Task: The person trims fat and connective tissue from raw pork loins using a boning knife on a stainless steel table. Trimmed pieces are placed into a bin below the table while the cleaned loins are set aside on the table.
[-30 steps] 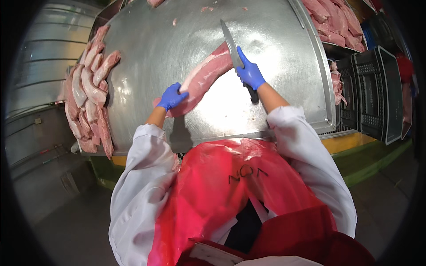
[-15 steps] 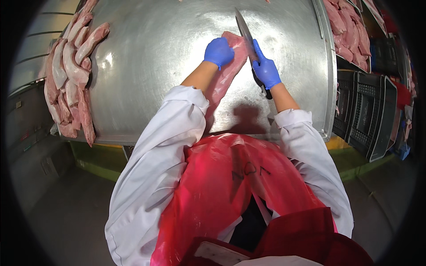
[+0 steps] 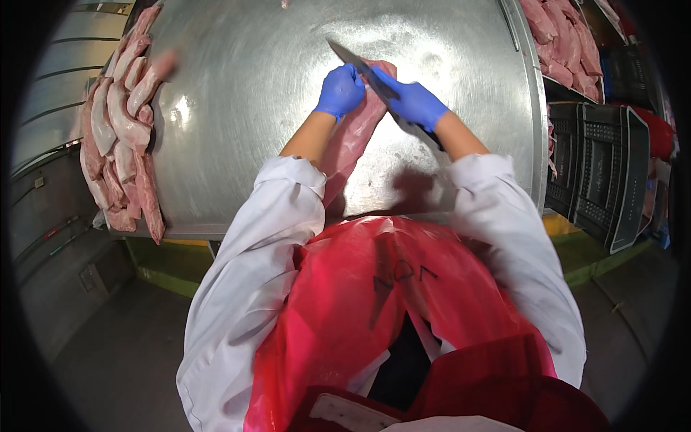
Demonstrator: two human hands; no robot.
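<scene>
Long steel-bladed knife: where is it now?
In the head view, the knife is in the blue-gloved right hand, its blade crossing the far end of the long pink meat strip, beside the left hand.

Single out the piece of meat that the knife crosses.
The long pink piece at the left hand: the knife crosses its far end. The heaped pieces at left and those at upper right have no blade over them.

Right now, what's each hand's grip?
Left hand: closed against the meat; whether it pinches any can't be told.
Right hand: closed, holding the knife.
</scene>
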